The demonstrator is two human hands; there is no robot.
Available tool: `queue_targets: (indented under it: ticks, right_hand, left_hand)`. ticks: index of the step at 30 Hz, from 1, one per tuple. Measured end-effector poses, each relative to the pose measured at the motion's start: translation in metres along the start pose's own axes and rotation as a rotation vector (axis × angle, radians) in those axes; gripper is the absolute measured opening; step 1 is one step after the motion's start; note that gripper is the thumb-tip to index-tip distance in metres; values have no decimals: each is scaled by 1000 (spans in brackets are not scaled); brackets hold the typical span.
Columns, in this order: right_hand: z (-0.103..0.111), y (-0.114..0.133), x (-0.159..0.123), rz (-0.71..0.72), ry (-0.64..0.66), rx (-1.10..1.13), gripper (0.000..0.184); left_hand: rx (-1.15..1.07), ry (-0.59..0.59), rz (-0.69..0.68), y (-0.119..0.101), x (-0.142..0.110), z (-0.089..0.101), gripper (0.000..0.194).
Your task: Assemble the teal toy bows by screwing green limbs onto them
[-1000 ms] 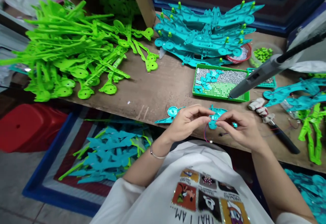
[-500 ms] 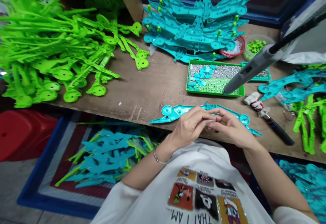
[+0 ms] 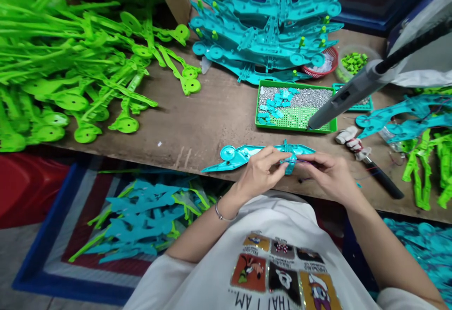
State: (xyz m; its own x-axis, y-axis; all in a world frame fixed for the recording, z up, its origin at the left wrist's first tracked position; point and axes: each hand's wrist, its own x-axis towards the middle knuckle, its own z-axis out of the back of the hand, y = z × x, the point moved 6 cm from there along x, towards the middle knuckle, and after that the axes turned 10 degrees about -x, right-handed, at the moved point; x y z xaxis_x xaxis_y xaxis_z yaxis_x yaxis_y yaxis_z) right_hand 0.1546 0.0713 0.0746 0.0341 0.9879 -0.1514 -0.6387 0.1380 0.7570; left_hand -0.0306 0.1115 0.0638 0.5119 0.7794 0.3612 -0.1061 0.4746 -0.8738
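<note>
On my bench [image 3: 208,117], the lime parts [image 3: 77,75] heap at the left end and the teal stack [image 3: 271,35] lines the back edge, probably to free the middle. One teal frame [image 3: 243,155] lies along the front edge, apparently for close work. The screw tray [image 3: 282,128] sits behind it, seemingly within reach. My left hand [image 3: 263,171] and right hand [image 3: 332,176] pinch thin wires [image 3: 302,162] above the frame, perhaps to control them.

Dim indoor light, edges stretched and blurred
</note>
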Motion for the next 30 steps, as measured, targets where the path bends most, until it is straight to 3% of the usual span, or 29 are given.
queue_targets:
  ticks: [5, 11, 18, 22, 24, 27, 30]
  right_hand:
    - [-10, -7, 1, -149, 142, 307, 39]
    - [-8, -6, 3, -161, 157, 216, 31]
    - [-15, -6, 5, -138, 247, 134, 31]
    - [-8, 1, 1, -39, 174, 134, 40]
    - [-1, 9, 0, 54, 101, 2, 32]
    - [4, 25, -3, 220, 22, -207, 18]
    - [2, 31, -4, 331, -12, -337, 23]
  left_hand:
    - [201, 19, -202, -3, -5, -1, 28]
    - [188, 116, -183, -9, -5, -4, 66]
    - [297, 92, -360, -12, -9, -1, 42]
    - [452, 184, -346, -9, -6, -1, 25]
    - [504, 216, -315, -6, -4, -1, 20]
    - [531, 228, -265, -2, -2, -2, 23]
    - [520, 217, -218, 2, 0, -5, 28]
